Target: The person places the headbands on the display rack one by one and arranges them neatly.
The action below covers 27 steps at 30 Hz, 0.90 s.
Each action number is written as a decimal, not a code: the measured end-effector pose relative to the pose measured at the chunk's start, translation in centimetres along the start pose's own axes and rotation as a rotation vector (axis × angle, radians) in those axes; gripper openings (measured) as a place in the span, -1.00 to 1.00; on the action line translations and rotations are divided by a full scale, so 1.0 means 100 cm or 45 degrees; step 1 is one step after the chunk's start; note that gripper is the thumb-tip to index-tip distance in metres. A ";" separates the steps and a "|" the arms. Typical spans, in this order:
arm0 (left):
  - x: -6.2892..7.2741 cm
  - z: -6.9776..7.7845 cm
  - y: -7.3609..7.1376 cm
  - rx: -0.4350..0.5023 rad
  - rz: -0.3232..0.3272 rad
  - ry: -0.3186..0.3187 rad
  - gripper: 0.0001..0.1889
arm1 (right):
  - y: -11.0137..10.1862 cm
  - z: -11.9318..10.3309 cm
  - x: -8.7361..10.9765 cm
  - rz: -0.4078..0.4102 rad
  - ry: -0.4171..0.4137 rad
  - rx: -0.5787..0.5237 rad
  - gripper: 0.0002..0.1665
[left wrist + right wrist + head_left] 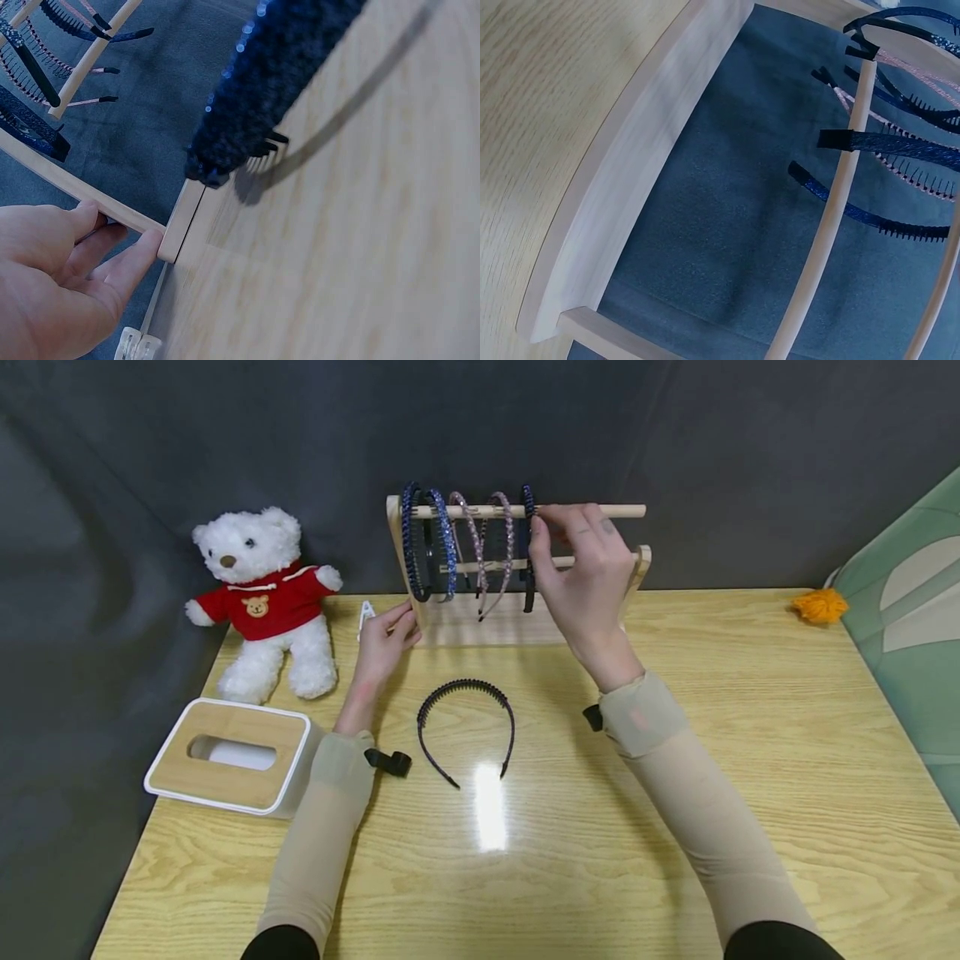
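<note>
A wooden headband rack [487, 625] stands at the table's back edge. Near its foot, my left hand [385, 645] holds the left upright [90, 195] between thumb and fingers. My right hand [588, 556] is at the top rod [622, 511], pinching a dark blue headband [528, 497] that hangs there. Further left on the rod hang a navy headband [409, 527], a glittery blue one [444, 539] and two pink ones [505, 518]. Another dark toothed headband [468, 683] lies on the table before the rack. No right-hand fingers show clearly in the right wrist view.
A white teddy bear [266, 602] in a red top sits at the back left, behind a wood-topped tissue box [168, 760]. Small white hair clips [136, 345] lie beside the rack's left foot. An orange fluffy thing [820, 606] rests at the far right.
</note>
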<state>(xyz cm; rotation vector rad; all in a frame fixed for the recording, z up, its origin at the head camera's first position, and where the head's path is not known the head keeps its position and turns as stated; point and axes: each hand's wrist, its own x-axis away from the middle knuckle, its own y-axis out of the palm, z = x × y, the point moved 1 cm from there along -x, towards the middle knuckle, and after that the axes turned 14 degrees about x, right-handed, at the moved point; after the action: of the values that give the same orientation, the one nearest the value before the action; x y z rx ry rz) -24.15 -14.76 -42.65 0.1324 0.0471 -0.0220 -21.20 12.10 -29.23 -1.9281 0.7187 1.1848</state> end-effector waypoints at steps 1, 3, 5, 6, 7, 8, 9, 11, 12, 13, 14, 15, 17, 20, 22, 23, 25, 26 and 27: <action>0.000 0.000 0.000 0.003 0.001 0.001 -0.61 | -0.001 0.000 0.000 -0.004 0.007 -0.001 -0.79; -0.001 0.000 0.001 0.007 0.005 0.004 -0.61 | -0.003 -0.001 0.000 -0.025 0.019 0.000 -0.77; -0.001 0.001 0.001 0.007 0.007 0.005 -0.61 | -0.006 -0.002 0.000 -0.048 0.033 -0.003 -0.76; -0.001 0.001 0.002 0.005 0.007 0.007 -0.61 | -0.008 -0.002 0.000 -0.058 0.041 -0.003 -0.76; -0.001 0.001 0.002 0.001 0.006 0.008 -0.61 | -0.010 -0.003 0.000 -0.066 0.048 -0.005 -0.76; -0.001 0.001 0.002 0.003 0.006 0.009 -0.61 | -0.012 -0.004 0.000 -0.073 0.054 -0.006 -0.76; -0.001 0.002 0.002 0.001 0.006 0.011 -0.61 | -0.014 -0.004 0.000 -0.081 0.060 -0.006 -0.76; -0.002 0.002 0.002 0.000 0.003 0.014 -0.61 | -0.018 -0.006 0.001 -0.103 0.071 -0.010 -0.76; -0.002 0.002 0.002 0.001 0.002 0.014 -0.61 | -0.020 -0.007 0.001 -0.118 0.075 -0.013 -0.76; -0.002 0.002 0.002 0.002 0.002 0.013 -0.61 | -0.023 -0.008 0.002 -0.137 0.080 -0.020 -0.76; -0.002 0.002 0.003 0.003 0.004 0.014 -0.62 | -0.024 -0.008 0.002 -0.157 0.080 -0.025 -0.76; -0.002 0.002 0.003 0.001 0.004 0.014 -0.61 | -0.027 -0.009 0.003 -0.183 0.071 -0.024 -0.75; -0.002 0.001 0.002 0.004 0.006 0.010 -0.61 | -0.031 -0.011 0.005 -0.232 0.052 -0.030 -0.73; -0.002 0.001 0.002 0.006 0.009 0.012 -0.61 | -0.036 -0.014 0.008 -0.290 0.011 -0.029 -0.70; -0.002 0.001 0.001 0.003 0.009 0.009 -0.60 | -0.040 -0.015 0.011 -0.321 -0.003 -0.038 -0.69; -0.002 0.001 0.001 -0.003 0.007 0.008 -0.60 | -0.041 -0.016 0.013 -0.335 -0.008 -0.042 -0.69; -0.001 0.001 0.001 -0.011 0.004 0.004 -0.60 | -0.043 -0.018 0.017 -0.364 -0.016 -0.045 -0.69; -0.001 0.001 0.001 -0.013 0.003 0.001 -0.60 | -0.045 -0.018 0.020 -0.373 -0.017 -0.050 -0.69; -0.001 0.001 0.000 -0.015 0.002 -0.002 -0.60 | -0.045 -0.019 0.022 -0.378 -0.016 -0.058 -0.70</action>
<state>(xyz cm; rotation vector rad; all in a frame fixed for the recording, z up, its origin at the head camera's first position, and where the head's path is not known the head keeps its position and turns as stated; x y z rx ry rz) -24.22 -14.73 -42.54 0.1204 0.0455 -0.0200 -15.87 12.92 -29.27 -1.9812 0.3834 1.0346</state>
